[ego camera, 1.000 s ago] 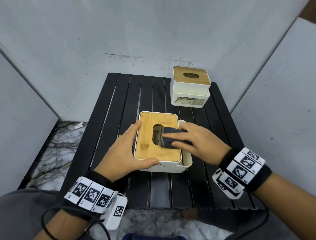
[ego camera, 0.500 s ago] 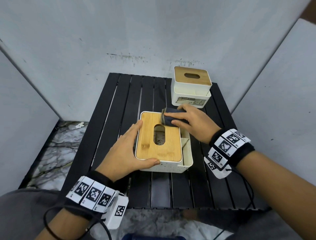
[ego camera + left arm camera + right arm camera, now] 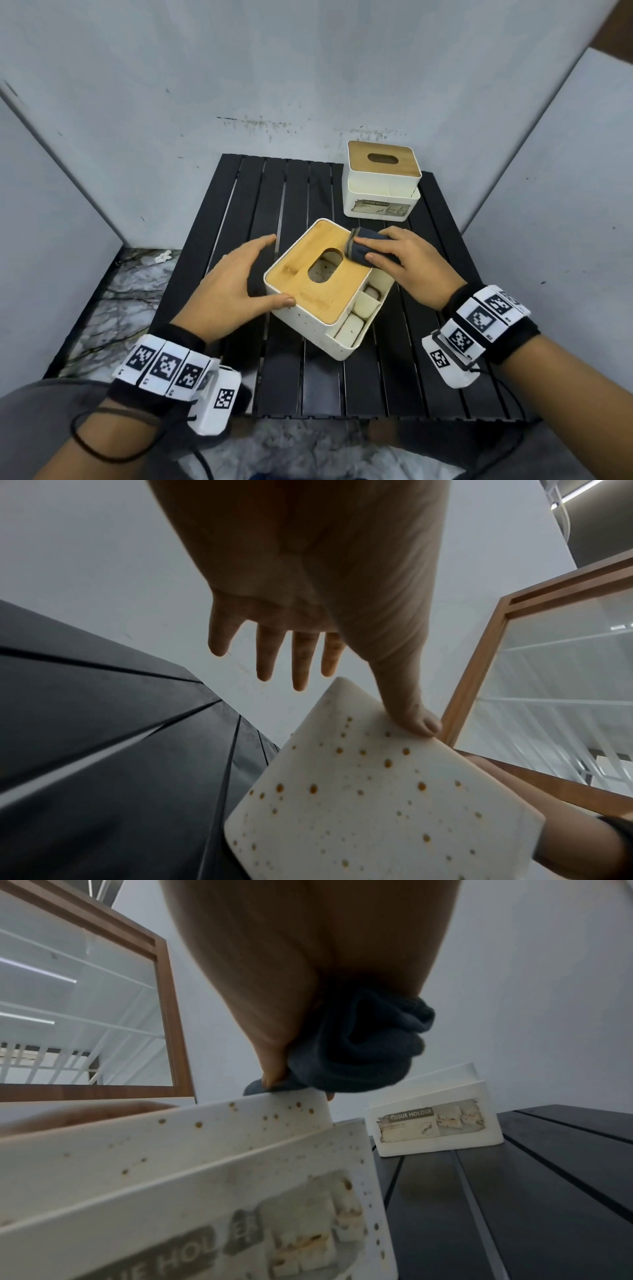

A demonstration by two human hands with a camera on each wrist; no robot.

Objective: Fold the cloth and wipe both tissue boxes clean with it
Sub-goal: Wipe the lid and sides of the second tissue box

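Right hand [image 3: 407, 265] bunches the soft cloth [image 3: 364, 247] on the near box [image 3: 317, 286] lid, 1 o'clock corner; left hand [image 3: 233, 291] spread, thumb bracing 8 o'clock wall; box looks light, likely slides; far box [image 3: 380, 185] at desk [image 3: 260, 212] 1 o'clock.

You can read "TISSUE HOLDER" on the torn label [image 3: 432, 1120] on the front of the far tissue box [image 3: 441, 1137] in your right wrist view; smaller print beneath it is too blurred. The near tissue box [image 3: 192, 1191] carries the same worn label [image 3: 219, 1248], showing only "UE HOL". Head view: far label partly legible, "TISSUE HOLDER" [image 3: 376, 203].
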